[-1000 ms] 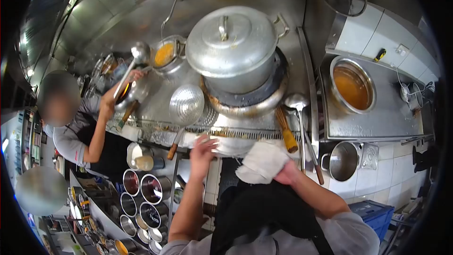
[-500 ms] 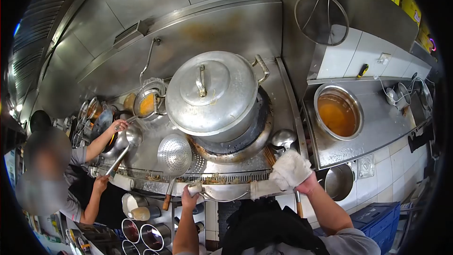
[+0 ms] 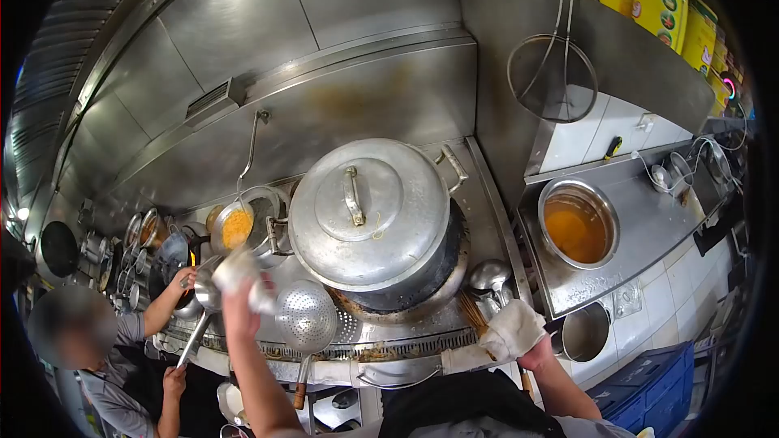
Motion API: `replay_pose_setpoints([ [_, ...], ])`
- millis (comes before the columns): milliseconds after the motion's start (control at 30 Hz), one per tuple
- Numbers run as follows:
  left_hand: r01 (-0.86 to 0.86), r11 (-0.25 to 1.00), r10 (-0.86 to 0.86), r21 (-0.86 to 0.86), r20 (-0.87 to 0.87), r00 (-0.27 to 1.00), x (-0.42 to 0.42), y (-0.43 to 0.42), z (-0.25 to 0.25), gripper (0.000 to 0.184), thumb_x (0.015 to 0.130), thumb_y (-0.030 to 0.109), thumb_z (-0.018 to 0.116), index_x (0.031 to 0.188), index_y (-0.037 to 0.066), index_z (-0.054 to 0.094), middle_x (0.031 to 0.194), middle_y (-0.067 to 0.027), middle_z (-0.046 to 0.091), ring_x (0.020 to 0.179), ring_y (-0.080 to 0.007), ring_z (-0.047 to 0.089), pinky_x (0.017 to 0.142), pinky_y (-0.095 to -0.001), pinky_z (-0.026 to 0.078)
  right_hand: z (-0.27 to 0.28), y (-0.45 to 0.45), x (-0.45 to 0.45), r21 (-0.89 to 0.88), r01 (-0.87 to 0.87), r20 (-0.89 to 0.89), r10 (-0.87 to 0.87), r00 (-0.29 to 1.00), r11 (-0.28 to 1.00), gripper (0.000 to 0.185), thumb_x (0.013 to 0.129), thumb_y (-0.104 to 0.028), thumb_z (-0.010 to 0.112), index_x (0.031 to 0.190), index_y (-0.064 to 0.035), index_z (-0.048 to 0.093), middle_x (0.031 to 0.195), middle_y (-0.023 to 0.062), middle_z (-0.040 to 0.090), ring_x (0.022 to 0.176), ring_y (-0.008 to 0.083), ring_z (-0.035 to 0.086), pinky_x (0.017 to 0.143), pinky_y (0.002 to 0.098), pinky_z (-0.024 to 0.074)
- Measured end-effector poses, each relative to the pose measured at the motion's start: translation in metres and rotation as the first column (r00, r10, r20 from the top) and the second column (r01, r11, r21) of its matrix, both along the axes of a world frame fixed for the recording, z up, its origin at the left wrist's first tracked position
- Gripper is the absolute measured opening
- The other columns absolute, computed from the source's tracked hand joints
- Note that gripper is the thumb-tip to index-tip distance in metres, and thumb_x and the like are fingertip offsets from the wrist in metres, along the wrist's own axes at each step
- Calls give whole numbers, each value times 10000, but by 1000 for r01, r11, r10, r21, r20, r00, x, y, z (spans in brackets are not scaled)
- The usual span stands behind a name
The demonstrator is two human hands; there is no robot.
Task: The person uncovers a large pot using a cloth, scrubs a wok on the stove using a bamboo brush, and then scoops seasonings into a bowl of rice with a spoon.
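A large lidded metal pot [image 3: 369, 215] stands on the burner ahead. My left hand [image 3: 242, 308] is raised left of the perforated skimmer [image 3: 307, 316], closed round a white cloth [image 3: 243, 277] that is blurred by motion. My right hand [image 3: 535, 352] holds another folded white cloth [image 3: 514, 331] near the stove's front edge. Just beyond that cloth lie a metal ladle [image 3: 490, 276] and a bamboo brush [image 3: 471, 314]. Left of the pot, a strainer with orange contents [image 3: 236, 229] rests by the pot's side handle.
A co-worker [image 3: 122, 397] at the left holds a long-handled ladle [image 3: 193, 341] near a wok. On the right counter [image 3: 641, 223] sits a bowl of orange liquid [image 3: 578, 227]. A round sieve [image 3: 552, 79] hangs above. A blue crate [image 3: 649, 385] stands at the lower right.
My left hand has moved from the stove's front edge up and to the left with a cloth. My right hand still holds its cloth, now slightly lower. The view has tilted upward.
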State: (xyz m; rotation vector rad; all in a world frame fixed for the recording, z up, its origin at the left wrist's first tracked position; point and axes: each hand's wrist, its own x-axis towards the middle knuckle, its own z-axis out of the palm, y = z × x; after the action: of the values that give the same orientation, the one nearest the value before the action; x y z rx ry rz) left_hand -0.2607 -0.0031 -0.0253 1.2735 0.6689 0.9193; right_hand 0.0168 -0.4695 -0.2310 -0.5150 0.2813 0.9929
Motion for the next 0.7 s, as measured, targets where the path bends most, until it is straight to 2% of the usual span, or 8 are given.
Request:
replay_pose_setpoints([
  [67, 165, 986, -143, 38, -332, 932, 66, 12, 4, 430, 895, 181, 645, 1259, -20, 532, 1112, -123, 641, 1009, -215, 621, 828, -349, 523, -4, -5, -6, -41, -11, 38, 13, 999, 999, 541, 995, -439, 328, 1393, -102, 469, 1392, 136, 512, 1284, 343, 485, 1103, 507, 368],
  [133, 368, 801, 48, 473, -662, 748, 135, -20, 53, 506, 916, 326, 601, 1271, -27, 527, 1131, -179, 656, 1058, -296, 630, 953, -379, 452, -2, -10, -6, -8, -30, 66, 30, 997, 1000, 544, 996, -436, 318, 1401, -102, 462, 1398, 136, 506, 1289, 342, 481, 1107, 507, 363],
  [167, 354, 732, 178, 582, -664, 726, 161, -18, 59, 580, 913, 428, 576, 1281, -17, 516, 1179, -233, 637, 1146, -371, 595, 967, -407, 447, -3, -17, -7, 18, -42, 88, 40, 995, 999, 548, 997, -433, 309, 1408, -101, 456, 1405, 135, 501, 1294, 340, 476, 1111, 507, 358],
  [200, 385, 717, 215, 581, -709, 671, 187, -13, 66, 646, 913, 478, 557, 1290, -42, 490, 1194, -291, 607, 1176, -429, 552, 976, -434, 441, -7, -26, -6, 17, -44, 83, 43, 996, 999, 558, 992, -443, 331, 1417, -97, 440, 1405, 129, 499, 1292, 341, 478, 1113, 508, 355],
  [267, 422, 722, 373, 549, -822, 431, 234, -2, 63, 720, 915, 511, 536, 1258, -118, 464, 1199, -347, 576, 1180, -440, 543, 1009, -450, 425, -3, -47, -3, 31, -27, 108, 23, 994, 999, 562, 989, -447, 344, 1421, -98, 432, 1403, 126, 500, 1290, 341, 479, 1110, 509, 359],
  [333, 522, 708, 427, 475, -877, 219, 273, 3, 28, 671, 904, 480, 550, 1236, -98, 471, 1262, -322, 553, 1204, -427, 536, 1021, -442, 428, -17, -70, 0, 51, 51, 150, -58, 987, 997, 562, 985, -450, 375, 1423, -101, 421, 1392, 119, 507, 1278, 340, 489, 1093, 509, 380],
  [500, 430, 695, 544, 576, -813, 210, 269, -3, 9, 598, 844, 393, 593, 1239, -31, 447, 1266, -278, 569, 1194, -386, 561, 1012, -429, 448, -48, -131, -8, 47, 183, 8, -183, 983, 982, 532, 992, -452, 371, 1395, -115, 460, 1370, 99, 528, 1240, 322, 525, 1057, 495, 423],
  [700, 320, 524, 708, 790, -612, 352, 230, -7, 126, 554, 804, 360, 634, 1216, 3, 537, 1175, -269, 622, 1129, -409, 586, 971, -450, 473, -41, -178, -5, 23, 253, 87, -254, 963, 967, 529, 1001, -456, 340, 1410, -137, 445, 1396, 77, 505, 1272, 296, 498, 1070, 475, 413],
])
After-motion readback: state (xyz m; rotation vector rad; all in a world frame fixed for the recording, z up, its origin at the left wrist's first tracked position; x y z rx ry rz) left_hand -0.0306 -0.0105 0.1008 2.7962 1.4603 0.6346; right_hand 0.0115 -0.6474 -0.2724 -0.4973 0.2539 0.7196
